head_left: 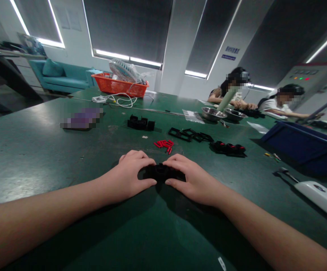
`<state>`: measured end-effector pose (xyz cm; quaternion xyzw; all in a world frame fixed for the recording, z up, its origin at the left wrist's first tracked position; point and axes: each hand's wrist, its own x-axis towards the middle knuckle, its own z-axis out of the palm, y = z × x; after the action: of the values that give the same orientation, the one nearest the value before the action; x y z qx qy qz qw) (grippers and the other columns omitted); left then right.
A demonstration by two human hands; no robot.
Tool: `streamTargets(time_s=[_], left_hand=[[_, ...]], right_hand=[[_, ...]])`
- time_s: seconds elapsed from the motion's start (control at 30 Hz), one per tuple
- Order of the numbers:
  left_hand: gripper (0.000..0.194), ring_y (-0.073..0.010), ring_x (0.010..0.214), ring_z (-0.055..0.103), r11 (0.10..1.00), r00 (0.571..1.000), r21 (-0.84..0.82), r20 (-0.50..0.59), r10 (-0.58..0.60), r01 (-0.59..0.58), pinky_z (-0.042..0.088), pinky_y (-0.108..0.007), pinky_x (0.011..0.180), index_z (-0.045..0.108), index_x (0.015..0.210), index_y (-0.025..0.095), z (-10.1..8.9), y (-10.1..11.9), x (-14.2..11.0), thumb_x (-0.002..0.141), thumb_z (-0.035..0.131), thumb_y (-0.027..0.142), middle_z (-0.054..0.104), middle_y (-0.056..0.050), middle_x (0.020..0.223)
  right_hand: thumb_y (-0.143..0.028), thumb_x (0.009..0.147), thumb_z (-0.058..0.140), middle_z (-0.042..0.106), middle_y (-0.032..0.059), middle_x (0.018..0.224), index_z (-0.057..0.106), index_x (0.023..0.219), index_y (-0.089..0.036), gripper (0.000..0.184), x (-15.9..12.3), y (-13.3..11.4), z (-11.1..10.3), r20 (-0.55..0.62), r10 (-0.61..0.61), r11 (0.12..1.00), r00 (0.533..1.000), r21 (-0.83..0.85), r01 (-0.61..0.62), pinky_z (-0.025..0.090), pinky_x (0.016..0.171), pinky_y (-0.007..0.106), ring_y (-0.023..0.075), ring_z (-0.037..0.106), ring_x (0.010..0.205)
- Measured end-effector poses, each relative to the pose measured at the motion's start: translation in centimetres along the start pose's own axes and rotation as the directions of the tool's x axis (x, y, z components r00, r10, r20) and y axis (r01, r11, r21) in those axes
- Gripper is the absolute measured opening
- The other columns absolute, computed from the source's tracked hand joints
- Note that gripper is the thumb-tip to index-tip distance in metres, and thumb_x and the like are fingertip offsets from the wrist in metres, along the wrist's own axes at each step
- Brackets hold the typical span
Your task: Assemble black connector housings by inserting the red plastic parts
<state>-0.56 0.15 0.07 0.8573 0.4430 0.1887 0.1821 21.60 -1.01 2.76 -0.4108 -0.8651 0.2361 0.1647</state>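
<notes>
Between my two hands, low over the green table (95,158), is a black plastic part (161,173). My left hand (132,171) grips its left side, thumb in front and fingers behind. On its right side my right hand (184,175) pinches it the same way. Much of the part's ends is hidden by my fingers. Just beyond lie several small red pins (164,144). Farther back are black plastic housings (141,123) and several black frames (190,134). To the right sits a black assembly (228,148) with red pieces in it.
At right stand a dark blue bin (301,146) and a white handheld tool (318,194). Metal bowls (213,114) are near two co-workers at the far right. An orange basket (121,86), white cables (125,99) and a blurred purple object (83,117) lie at the back left.
</notes>
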Motion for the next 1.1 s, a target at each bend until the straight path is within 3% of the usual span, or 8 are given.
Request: streamTargets(time_s=[1.1], left_hand=[[0.033,-0.033,0.115,0.051,1.0,1.0,0.012,0.02,0.002,-0.002,0.04,-0.052,0.099,0.067,0.113,0.022,-0.09,0.07,-0.03,0.082,0.067,0.032,0.062,-0.01,0.111]], right_hand=[[-0.014,0.085,0.067,0.062,0.0085,0.111,0.066,0.111,-0.017,0.026,0.01,0.22,-0.28,0.014,0.002,1.0,1.0,0.014,-0.002,0.047,0.096,0.04,0.0226,0.059,0.106]])
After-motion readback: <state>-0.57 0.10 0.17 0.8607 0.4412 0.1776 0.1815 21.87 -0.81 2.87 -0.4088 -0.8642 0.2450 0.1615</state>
